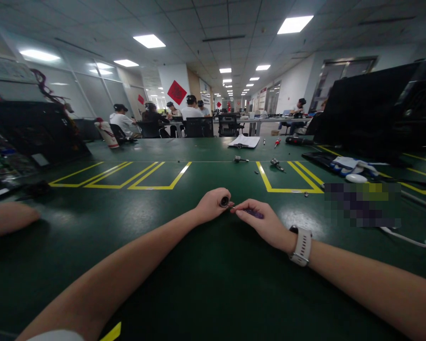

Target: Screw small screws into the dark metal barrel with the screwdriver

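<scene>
My left hand (pixel 213 204) is closed around a small dark cylindrical part with a round metal-rimmed end (pixel 224 201), which faces me. In my right hand (pixel 264 222) is a thin screwdriver with a purple handle (pixel 256 214), pinched between thumb and fingers. Its shaft points left at the lower side of the round part; whether the tip touches it is too small to tell. Both hands are low over the green table (pixel 199 274). Beyond them lie two metal parts with short shafts, one near the middle (pixel 240 159) and one further right (pixel 277 164).
Further back are a clipboard with papers (pixel 244 141), a red-handled tool (pixel 277 142) and a power drill (pixel 298 140). Gloves (pixel 353 166), a white mouse (pixel 356 178) and a large black monitor (pixel 379 109) occupy the right. Another person's forearm (pixel 10 219) rests at left.
</scene>
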`<action>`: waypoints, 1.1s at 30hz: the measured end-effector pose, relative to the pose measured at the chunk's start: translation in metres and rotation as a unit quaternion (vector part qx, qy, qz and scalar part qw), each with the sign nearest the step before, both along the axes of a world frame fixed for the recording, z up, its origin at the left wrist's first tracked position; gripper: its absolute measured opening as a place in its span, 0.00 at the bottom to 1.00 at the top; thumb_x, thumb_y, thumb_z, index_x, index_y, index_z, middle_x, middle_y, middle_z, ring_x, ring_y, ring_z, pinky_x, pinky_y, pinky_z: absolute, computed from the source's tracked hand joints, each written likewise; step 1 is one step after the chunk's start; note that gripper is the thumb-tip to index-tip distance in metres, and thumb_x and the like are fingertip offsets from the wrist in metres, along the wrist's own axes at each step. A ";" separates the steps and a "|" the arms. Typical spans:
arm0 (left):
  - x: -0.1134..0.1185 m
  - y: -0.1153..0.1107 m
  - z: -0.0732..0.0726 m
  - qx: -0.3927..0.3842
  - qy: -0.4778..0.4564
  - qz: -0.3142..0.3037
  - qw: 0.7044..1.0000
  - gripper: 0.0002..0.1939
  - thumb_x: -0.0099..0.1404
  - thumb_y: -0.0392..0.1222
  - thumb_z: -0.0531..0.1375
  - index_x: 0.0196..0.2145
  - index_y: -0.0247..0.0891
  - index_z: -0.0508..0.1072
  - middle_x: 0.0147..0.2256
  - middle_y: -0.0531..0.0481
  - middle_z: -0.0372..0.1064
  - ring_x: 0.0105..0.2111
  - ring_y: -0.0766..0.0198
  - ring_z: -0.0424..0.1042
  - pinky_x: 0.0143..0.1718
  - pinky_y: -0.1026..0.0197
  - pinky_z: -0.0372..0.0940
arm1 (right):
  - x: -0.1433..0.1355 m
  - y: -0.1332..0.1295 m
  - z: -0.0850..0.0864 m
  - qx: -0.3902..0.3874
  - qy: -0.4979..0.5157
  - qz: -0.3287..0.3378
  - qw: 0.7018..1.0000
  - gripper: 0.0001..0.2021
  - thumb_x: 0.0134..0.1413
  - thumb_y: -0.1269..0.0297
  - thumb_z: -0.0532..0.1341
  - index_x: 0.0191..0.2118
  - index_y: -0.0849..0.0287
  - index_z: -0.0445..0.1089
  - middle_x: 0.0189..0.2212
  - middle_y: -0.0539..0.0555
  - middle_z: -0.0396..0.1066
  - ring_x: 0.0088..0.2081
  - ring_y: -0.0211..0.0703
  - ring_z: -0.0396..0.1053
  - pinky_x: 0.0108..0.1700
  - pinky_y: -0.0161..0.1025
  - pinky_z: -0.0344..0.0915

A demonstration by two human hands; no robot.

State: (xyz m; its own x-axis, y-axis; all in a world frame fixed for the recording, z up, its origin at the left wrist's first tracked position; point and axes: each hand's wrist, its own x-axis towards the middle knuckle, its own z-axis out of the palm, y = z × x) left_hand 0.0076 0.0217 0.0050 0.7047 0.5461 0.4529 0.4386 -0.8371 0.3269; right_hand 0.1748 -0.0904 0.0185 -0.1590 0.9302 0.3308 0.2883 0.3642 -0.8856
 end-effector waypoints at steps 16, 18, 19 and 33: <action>0.000 -0.002 0.002 0.004 0.017 -0.010 1.000 0.05 0.58 0.39 0.57 0.26 0.37 0.64 0.26 0.54 0.61 0.27 0.66 0.62 0.29 0.63 0.57 | -0.001 0.001 -0.005 0.030 -0.009 -0.034 0.999 0.08 0.54 0.61 0.58 0.36 0.57 0.72 0.33 0.53 0.72 0.36 0.45 0.68 0.39 0.43 0.62; 0.000 -0.002 0.001 0.005 0.013 -0.010 1.000 0.06 0.57 0.39 0.57 0.26 0.37 0.63 0.26 0.54 0.60 0.27 0.66 0.62 0.28 0.63 0.56 | 0.000 0.000 -0.003 0.025 -0.005 -0.026 0.999 0.08 0.54 0.62 0.58 0.36 0.56 0.72 0.34 0.53 0.72 0.37 0.45 0.68 0.41 0.43 0.62; 0.000 -0.001 0.001 0.006 0.010 -0.010 1.000 0.06 0.58 0.40 0.57 0.26 0.37 0.63 0.26 0.54 0.60 0.27 0.66 0.62 0.28 0.63 0.56 | -0.001 0.000 -0.002 0.021 -0.006 -0.017 1.000 0.08 0.53 0.62 0.58 0.36 0.56 0.72 0.35 0.53 0.72 0.38 0.45 0.68 0.41 0.44 0.62; 0.001 -0.002 0.003 0.008 0.011 -0.008 1.000 0.06 0.58 0.41 0.57 0.26 0.37 0.64 0.26 0.54 0.61 0.27 0.66 0.62 0.28 0.63 0.56 | -0.003 -0.003 -0.001 0.010 -0.007 -0.051 0.999 0.08 0.54 0.62 0.57 0.35 0.57 0.72 0.31 0.52 0.71 0.33 0.43 0.66 0.36 0.41 0.61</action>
